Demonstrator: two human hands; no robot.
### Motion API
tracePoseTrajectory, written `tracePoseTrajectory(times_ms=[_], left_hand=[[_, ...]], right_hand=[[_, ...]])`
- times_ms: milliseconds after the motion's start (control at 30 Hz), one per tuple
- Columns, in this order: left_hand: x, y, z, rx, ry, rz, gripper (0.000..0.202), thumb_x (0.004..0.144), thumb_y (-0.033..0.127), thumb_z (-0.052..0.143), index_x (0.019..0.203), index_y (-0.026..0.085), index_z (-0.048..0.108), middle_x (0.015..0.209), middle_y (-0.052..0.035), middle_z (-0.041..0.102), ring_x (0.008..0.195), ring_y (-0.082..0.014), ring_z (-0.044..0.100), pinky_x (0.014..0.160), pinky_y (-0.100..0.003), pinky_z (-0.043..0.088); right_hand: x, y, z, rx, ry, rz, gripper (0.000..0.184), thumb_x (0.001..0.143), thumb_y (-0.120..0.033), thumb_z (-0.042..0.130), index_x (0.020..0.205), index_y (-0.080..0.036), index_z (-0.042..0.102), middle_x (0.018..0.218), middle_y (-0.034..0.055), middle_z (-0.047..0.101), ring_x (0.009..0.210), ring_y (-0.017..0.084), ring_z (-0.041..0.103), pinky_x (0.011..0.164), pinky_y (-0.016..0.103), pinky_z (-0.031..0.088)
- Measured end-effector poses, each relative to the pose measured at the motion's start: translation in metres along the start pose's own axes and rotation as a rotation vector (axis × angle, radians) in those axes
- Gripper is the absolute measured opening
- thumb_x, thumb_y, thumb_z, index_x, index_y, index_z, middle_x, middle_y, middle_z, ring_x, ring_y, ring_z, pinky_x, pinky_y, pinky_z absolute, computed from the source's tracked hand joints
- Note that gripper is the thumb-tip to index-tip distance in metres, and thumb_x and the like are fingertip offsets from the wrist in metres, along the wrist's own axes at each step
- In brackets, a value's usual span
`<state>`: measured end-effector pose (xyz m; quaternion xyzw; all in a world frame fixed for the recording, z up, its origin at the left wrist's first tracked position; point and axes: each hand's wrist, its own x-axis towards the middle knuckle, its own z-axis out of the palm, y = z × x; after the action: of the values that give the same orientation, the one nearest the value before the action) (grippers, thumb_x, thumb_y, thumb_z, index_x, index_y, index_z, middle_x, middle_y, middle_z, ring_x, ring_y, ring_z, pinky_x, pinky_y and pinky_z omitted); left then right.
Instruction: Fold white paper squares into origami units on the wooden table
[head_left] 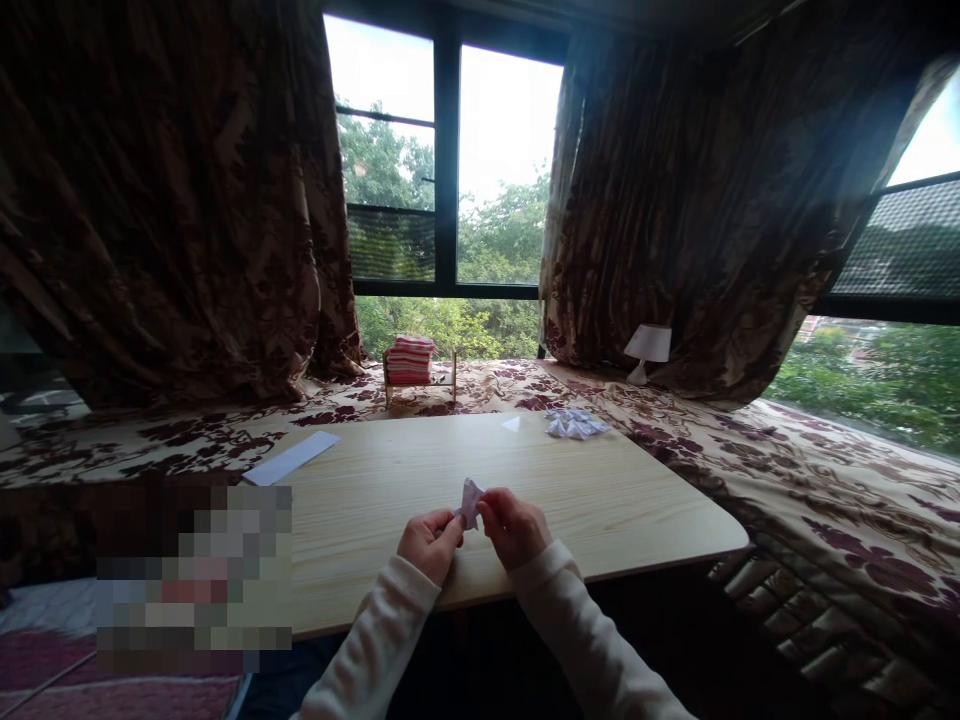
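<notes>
Person's left hand [429,545] pinches small folded paper piece [470,502] between thumb and fingers; right hand [517,525] grips same piece by its right side, fingertips closed on it; piece sits between both hands, above near part of pale wooden table [375,520]; cluster of folded white pieces [576,424] lies at table's far right; flat white strip [292,458] at far left; small lamp [649,345] stands beyond table, near curtain [622,200].

2 hands [429,543] [519,528] | 1 held paper [471,500] | 1 table [585,510] | 1 lamp [649,343]
</notes>
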<state>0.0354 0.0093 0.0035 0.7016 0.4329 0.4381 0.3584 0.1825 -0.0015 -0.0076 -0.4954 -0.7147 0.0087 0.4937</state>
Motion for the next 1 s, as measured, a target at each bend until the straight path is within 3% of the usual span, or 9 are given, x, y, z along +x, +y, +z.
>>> tracePoseTrajectory(times_ms=[167, 367, 600, 800, 1000], left_hand=[[0.000, 0.000, 0.000, -0.012, -0.051, 0.007, 0.033, 0.074, 0.040, 0.045, 0.057, 0.015, 0.058, 0.053, 0.0007, 0.051, 0.056, -0.0130, 0.047, 0.057, -0.023, 0.035], [-0.001, 0.001, 0.000, -0.006, -0.057, 0.026, 0.035, 0.076, 0.037, 0.042, 0.051, 0.016, 0.055, 0.055, -0.0007, 0.053, 0.057, -0.0136, 0.048, 0.059, -0.024, 0.037], [-0.005, 0.011, 0.003, 0.032, -0.059, 0.068, 0.029, 0.073, 0.035, 0.046, 0.068, 0.014, 0.066, 0.055, -0.0015, 0.053, 0.059, -0.0151, 0.049, 0.060, -0.024, 0.038], [-0.005, 0.012, 0.004, 0.058, -0.040, 0.097, 0.033, 0.073, 0.039, 0.048, 0.059, 0.013, 0.063, 0.054, -0.0018, 0.053, 0.057, -0.0142, 0.049, 0.058, -0.023, 0.038], [-0.005, 0.011, 0.005, -0.007, -0.014, 0.015, 0.030, 0.068, 0.039, 0.053, 0.062, 0.012, 0.066, 0.049, 0.0003, 0.049, 0.050, -0.0118, 0.044, 0.051, -0.022, 0.035]], right_hand=[[-0.001, 0.002, 0.002, -0.061, 0.012, 0.019, 0.019, 0.083, -0.030, 0.043, 0.078, -0.018, 0.056, 0.056, -0.0010, 0.059, 0.046, 0.010, 0.051, 0.050, 0.018, 0.036], [-0.001, 0.000, 0.001, -0.122, 0.030, 0.026, 0.020, 0.083, -0.031, 0.043, 0.076, -0.019, 0.057, 0.054, -0.0014, 0.059, 0.045, 0.011, 0.051, 0.048, 0.019, 0.033], [-0.001, -0.001, 0.001, -0.182, 0.037, 0.013, 0.020, 0.083, -0.030, 0.041, 0.077, -0.020, 0.057, 0.056, -0.0008, 0.062, 0.049, 0.013, 0.055, 0.050, 0.021, 0.033], [-0.002, 0.001, 0.003, -0.239, 0.047, -0.016, 0.021, 0.083, -0.030, 0.042, 0.074, -0.020, 0.057, 0.054, -0.0009, 0.061, 0.047, 0.012, 0.054, 0.049, 0.021, 0.030], [-0.002, -0.003, 0.000, -0.187, 0.030, -0.009, 0.020, 0.083, -0.030, 0.043, 0.077, -0.019, 0.058, 0.055, -0.0007, 0.060, 0.048, 0.012, 0.054, 0.049, 0.021, 0.032]])
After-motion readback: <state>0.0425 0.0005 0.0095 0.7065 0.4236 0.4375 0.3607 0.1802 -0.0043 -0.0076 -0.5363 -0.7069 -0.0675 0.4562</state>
